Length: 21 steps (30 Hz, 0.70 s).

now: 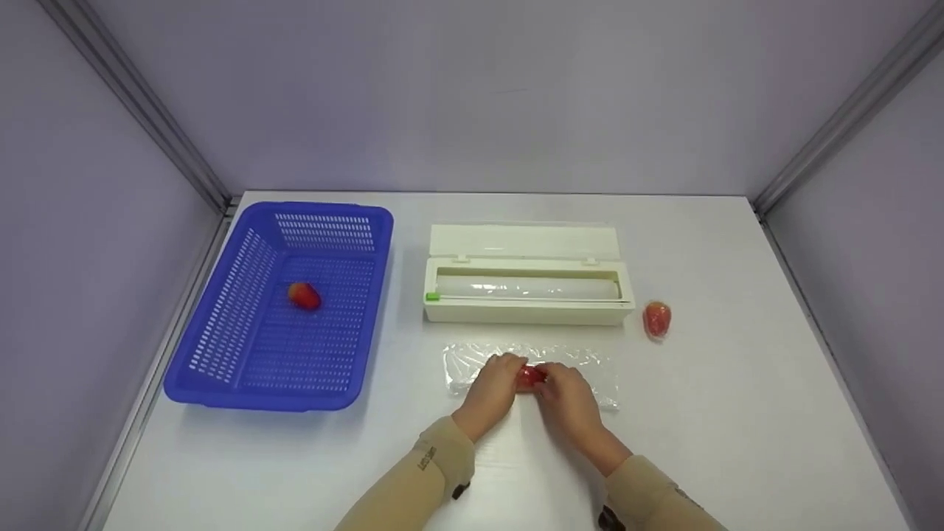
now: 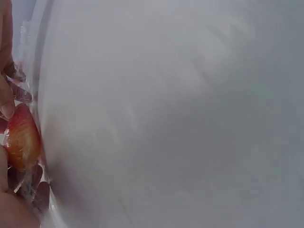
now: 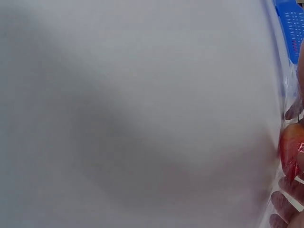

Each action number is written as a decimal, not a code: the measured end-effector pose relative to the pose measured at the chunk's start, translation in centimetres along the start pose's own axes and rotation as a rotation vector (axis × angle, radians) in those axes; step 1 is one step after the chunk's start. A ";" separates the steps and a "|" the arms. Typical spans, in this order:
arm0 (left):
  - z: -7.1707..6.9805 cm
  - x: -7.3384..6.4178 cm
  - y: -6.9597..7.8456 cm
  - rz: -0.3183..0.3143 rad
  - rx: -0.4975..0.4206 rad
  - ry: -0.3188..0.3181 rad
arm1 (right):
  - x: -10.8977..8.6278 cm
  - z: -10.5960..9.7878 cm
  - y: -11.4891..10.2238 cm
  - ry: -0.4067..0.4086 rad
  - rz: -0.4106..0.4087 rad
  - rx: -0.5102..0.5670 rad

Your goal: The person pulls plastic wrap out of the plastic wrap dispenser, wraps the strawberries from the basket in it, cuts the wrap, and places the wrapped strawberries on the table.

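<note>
Before the white oblong plastic dispenser, left hand and right hand grip a rounded red-yellow film-covered fruit

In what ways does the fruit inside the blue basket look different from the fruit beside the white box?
Wrapping: the basket fruit looks bare, while the boxside fruit appears wrapped in clear film.
Place: the basket fruit lies on the floor of the blue basket; the boxside fruit lies on the table.
Pose: the basket fruit lies slanted, the boxside fruit nearly front-to-back.
Both are reddish, with a paler end.
</note>
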<state>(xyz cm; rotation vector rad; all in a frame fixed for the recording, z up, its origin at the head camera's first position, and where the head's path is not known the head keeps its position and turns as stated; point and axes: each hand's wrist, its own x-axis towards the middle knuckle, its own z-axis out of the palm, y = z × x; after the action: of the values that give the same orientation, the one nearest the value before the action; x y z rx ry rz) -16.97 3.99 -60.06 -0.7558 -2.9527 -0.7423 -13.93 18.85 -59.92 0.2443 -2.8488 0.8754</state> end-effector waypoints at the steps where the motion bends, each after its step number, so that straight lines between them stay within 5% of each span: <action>1: 0.1 0.1 0.0 0.002 0.015 0.013 | 0.1 0.1 0.1 -0.006 0.007 0.008; 4: 0.2 0.3 -0.1 0.008 0.101 0.061 | 0.3 0.4 0.0 0.008 -0.007 -0.005; 12: -1.8 -1.7 -0.3 0.098 0.200 0.250 | -1.6 -0.2 -1.8 0.126 -0.252 -0.120; 15: -2.0 -2.8 -0.7 0.124 0.206 0.201 | -2.2 -0.3 -1.8 0.086 -0.272 -0.151; 21: -1.4 -3.3 -1.5 0.053 0.198 0.080 | -1.9 0.3 -1.3 0.024 -0.195 -0.142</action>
<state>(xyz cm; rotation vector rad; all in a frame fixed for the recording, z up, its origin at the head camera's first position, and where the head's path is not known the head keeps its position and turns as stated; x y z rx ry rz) -14.87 0.72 -59.90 -0.7662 -2.8659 -0.4563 -11.86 17.88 -59.80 0.4795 -2.7891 0.6321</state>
